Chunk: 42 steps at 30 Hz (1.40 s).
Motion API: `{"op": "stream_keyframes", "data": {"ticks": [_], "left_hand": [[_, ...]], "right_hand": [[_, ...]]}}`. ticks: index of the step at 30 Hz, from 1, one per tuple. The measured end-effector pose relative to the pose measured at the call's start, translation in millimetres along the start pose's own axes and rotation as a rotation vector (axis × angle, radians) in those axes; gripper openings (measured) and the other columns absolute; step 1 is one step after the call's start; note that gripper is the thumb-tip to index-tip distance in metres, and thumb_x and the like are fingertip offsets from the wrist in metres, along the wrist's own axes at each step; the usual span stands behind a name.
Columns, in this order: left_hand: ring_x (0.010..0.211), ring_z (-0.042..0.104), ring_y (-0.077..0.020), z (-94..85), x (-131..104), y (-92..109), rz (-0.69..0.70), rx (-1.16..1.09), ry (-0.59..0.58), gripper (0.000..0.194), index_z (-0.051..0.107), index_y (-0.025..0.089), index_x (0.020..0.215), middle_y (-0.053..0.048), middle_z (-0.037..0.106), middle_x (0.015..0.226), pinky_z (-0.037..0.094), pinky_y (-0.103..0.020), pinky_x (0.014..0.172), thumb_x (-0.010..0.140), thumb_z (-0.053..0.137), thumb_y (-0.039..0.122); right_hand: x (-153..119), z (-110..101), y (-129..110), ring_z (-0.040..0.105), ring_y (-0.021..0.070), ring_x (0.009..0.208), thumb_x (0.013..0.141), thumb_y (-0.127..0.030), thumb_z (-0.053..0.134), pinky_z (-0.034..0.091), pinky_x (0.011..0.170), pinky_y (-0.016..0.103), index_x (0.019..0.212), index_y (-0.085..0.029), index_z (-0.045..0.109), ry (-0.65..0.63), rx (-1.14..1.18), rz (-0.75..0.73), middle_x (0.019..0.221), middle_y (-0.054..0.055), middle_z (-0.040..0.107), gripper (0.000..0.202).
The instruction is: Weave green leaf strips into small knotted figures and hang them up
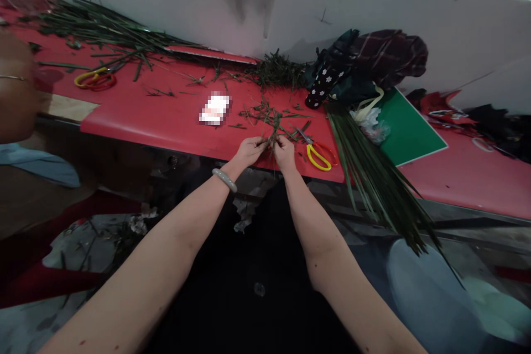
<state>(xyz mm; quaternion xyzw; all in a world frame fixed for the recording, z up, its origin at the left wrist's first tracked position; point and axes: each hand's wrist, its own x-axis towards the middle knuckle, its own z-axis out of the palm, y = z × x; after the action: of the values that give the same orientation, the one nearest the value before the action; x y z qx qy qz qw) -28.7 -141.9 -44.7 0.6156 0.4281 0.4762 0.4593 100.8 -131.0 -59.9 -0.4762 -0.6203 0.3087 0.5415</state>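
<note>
Near the front edge of the red-covered table (174, 128), my left hand (251, 150) and my right hand (284, 153) meet around a small bundle of woven green leaf strips (275, 124). Fingers of both hands are pinched on its lower part, and its top points away from me. Thin strands hang below my fingers. Scissors with yellow and red handles (318, 156) lie just right of my right hand. Cut leaf scraps (259, 110) are scattered beyond both hands. A blurred-out bright rectangle (214, 108) lies to the left.
Long leaves (373, 177) overhang the table edge at right, beside a green board (409, 127) and a dark plaid bundle (385, 58). More leaf stalks (108, 27) and a second pair of scissors (96, 78) lie at left. Another person's arm (16, 88) is at the left edge.
</note>
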Motion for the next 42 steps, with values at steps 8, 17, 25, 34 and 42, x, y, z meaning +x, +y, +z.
{"op": "stream_keyframes", "data": {"ticks": [8,17,25,34,42], "left_hand": [[0.058,0.044,-0.0085,2.1,4.2,-17.7,0.072,0.106,-0.022,0.021,0.062,0.013,0.070,0.001,0.054,0.061,0.036,-0.019,0.055,0.073,0.051,0.031],[0.057,0.046,-0.0077,-0.9,4.3,-9.8,-0.049,-0.182,0.085,0.017,0.060,0.012,0.070,0.000,0.056,0.063,0.038,-0.020,0.056,0.069,0.056,0.029],[0.051,0.046,-0.0062,-5.8,4.8,-6.5,-0.114,-0.378,0.169,0.020,0.060,0.013,0.073,0.002,0.055,0.059,0.039,-0.020,0.051,0.065,0.060,0.031],[0.057,0.050,-0.0071,-7.4,1.7,-1.3,-0.142,-0.416,0.240,0.025,0.063,0.013,0.074,0.001,0.059,0.065,0.040,-0.020,0.055,0.058,0.066,0.032],[0.051,0.043,-0.0063,-9.3,3.9,-5.5,-0.152,-0.391,0.192,0.027,0.063,0.014,0.072,0.003,0.055,0.058,0.035,-0.020,0.050,0.058,0.066,0.037]], "right_hand": [[-0.7,-0.2,0.0,0.035,0.0071,0.053,0.068,-0.037,0.050,0.032,0.054,0.021,0.063,-0.017,0.049,0.022,0.117,0.050,0.056,-0.005,0.039,0.021],[-2.3,3.1,-3.6,0.046,0.0093,0.059,0.073,-0.039,0.048,0.040,0.059,0.022,0.074,-0.015,0.057,-0.008,0.025,0.034,0.063,-0.002,0.052,0.025],[4.3,5.1,7.5,0.058,0.0149,0.087,0.078,-0.031,0.043,0.044,0.083,0.030,0.096,-0.017,0.062,-0.218,-0.121,-0.018,0.093,0.005,0.065,0.029],[1.6,5.6,8.7,0.060,0.0169,0.094,0.078,-0.026,0.048,0.047,0.082,0.031,0.112,-0.021,0.054,-0.311,-0.321,-0.019,0.103,0.004,0.065,0.035],[0.1,7.1,6.9,0.061,0.0174,0.080,0.077,-0.022,0.048,0.047,0.074,0.029,0.093,-0.018,0.061,-0.281,-0.475,-0.065,0.089,0.007,0.066,0.021]]}}
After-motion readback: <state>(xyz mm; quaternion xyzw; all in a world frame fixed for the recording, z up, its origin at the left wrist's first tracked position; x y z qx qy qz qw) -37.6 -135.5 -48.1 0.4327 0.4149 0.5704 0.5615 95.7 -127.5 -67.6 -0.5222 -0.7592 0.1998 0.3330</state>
